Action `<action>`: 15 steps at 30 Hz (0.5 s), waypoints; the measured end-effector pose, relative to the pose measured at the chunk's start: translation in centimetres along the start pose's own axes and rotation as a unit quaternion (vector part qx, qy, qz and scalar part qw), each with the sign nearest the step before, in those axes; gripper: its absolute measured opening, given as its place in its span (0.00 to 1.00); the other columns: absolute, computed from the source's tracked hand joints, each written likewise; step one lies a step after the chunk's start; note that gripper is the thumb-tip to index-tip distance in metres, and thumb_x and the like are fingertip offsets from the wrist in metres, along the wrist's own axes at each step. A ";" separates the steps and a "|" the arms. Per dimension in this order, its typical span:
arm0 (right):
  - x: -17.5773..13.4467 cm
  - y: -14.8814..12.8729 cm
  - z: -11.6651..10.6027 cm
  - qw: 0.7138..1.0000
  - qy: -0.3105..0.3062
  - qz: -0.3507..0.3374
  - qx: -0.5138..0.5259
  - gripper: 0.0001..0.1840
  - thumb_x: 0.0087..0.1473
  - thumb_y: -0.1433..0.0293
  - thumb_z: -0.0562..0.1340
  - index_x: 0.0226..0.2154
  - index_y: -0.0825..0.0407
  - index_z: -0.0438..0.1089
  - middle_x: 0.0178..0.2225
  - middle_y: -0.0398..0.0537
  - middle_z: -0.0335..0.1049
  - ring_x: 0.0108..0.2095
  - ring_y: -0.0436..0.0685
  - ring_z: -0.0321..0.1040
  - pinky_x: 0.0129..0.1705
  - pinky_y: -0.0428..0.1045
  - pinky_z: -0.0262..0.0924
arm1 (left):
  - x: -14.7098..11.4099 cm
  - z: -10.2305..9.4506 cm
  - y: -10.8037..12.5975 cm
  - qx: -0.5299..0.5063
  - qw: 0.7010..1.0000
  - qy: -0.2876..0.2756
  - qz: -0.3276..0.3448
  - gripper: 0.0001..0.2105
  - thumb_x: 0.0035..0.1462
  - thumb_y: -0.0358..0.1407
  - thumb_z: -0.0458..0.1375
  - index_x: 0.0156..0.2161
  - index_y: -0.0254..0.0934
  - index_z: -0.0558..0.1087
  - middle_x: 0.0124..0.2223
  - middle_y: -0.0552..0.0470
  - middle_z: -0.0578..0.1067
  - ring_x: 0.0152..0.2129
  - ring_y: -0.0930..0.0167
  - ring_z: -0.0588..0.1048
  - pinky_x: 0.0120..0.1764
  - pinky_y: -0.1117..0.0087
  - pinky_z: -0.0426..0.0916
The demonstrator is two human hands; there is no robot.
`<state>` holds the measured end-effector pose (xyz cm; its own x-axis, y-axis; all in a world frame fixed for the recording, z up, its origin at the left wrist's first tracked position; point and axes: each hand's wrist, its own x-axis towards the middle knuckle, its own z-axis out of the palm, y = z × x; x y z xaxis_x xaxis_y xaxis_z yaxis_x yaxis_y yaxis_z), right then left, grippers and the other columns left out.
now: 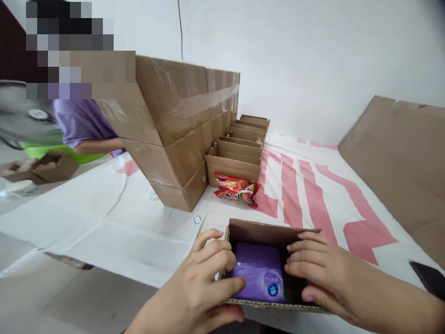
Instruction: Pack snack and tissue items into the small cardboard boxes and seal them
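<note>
An open cardboard box sits in front of me at the near table edge. Inside it, toward the left, lies a purple plastic-wrapped pack with a round blue logo. My left hand is closed over the box's left side, a finger touching the pack and the thumb low outside the front wall. On the opposite side, my right hand curls over the right wall, its fingertips inside the box and apart from the pack. Just beyond the box, a red noodle packet leans against another open box.
A row of open boxes runs back along a wall of stacked taped cartons. Behind the cartons is another person in purple. A large cardboard sheet stands at right, near a dark object. The table cover is white with red markings.
</note>
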<state>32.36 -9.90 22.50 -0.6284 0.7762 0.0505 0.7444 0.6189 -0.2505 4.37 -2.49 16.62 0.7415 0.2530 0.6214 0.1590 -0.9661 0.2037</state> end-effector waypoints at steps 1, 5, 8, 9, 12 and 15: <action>-0.1 0.2 -0.1 1.000 -0.017 0.019 -0.006 0.12 0.61 0.63 0.60 0.46 0.47 0.72 0.44 0.46 0.76 0.49 0.58 0.70 0.56 0.55 0.61 | -0.1 0.0 -0.1 0.002 1.000 0.003 -0.003 0.14 0.63 0.46 0.54 0.38 0.38 0.76 0.33 0.52 0.68 0.35 0.68 0.69 0.57 0.56 0.50; -1.6 1.3 -0.1 0.994 -0.027 0.075 -0.073 0.12 0.58 0.61 0.62 0.44 0.46 0.73 0.39 0.48 0.75 0.43 0.61 0.71 0.45 0.57 0.66 | -0.6 -0.3 -0.4 0.006 1.000 0.007 -0.015 0.14 0.64 0.46 0.54 0.38 0.38 0.76 0.33 0.52 0.68 0.35 0.67 0.68 0.58 0.54 0.51; -3.0 2.2 0.3 0.984 -0.014 0.108 -0.141 0.17 0.54 0.63 0.66 0.47 0.48 0.72 0.37 0.49 0.76 0.37 0.62 0.73 0.38 0.58 0.69 | -0.8 -0.5 -0.4 0.001 1.000 0.005 -0.005 0.13 0.64 0.44 0.54 0.39 0.37 0.76 0.34 0.51 0.68 0.36 0.67 0.68 0.55 0.55 0.55; -3.4 2.4 0.6 0.980 -0.015 0.120 -0.156 0.26 0.50 0.62 0.69 0.51 0.49 0.70 0.39 0.51 0.77 0.37 0.63 0.74 0.36 0.57 0.70 | -0.8 -0.5 -0.4 -0.002 1.000 0.005 0.001 0.13 0.64 0.44 0.54 0.40 0.37 0.76 0.34 0.50 0.68 0.36 0.67 0.68 0.54 0.57 0.57; -4.1 3.2 1.7 0.973 -0.009 0.156 -0.171 0.58 0.34 0.53 0.76 0.63 0.56 0.56 0.53 0.64 0.71 0.39 0.67 0.76 0.34 0.57 0.73 | -0.7 -0.5 -0.4 -0.010 1.000 0.009 0.011 0.12 0.64 0.42 0.54 0.41 0.37 0.76 0.34 0.50 0.69 0.38 0.66 0.67 0.50 0.60 0.60; -4.3 3.9 3.0 0.969 0.007 0.172 -0.179 0.69 0.31 0.48 0.75 0.68 0.54 0.45 0.63 0.69 0.58 0.44 0.71 0.75 0.36 0.58 0.74 | -0.5 -0.5 -0.3 -0.012 1.000 0.010 0.013 0.11 0.64 0.41 0.55 0.41 0.38 0.77 0.34 0.51 0.70 0.39 0.67 0.68 0.53 0.59 0.59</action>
<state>37.32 -11.18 18.41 -0.3290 0.9436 0.0367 0.9410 0.3243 0.0969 3.64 -2.30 16.63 0.7321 0.2290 0.6416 0.1245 -0.9709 0.2045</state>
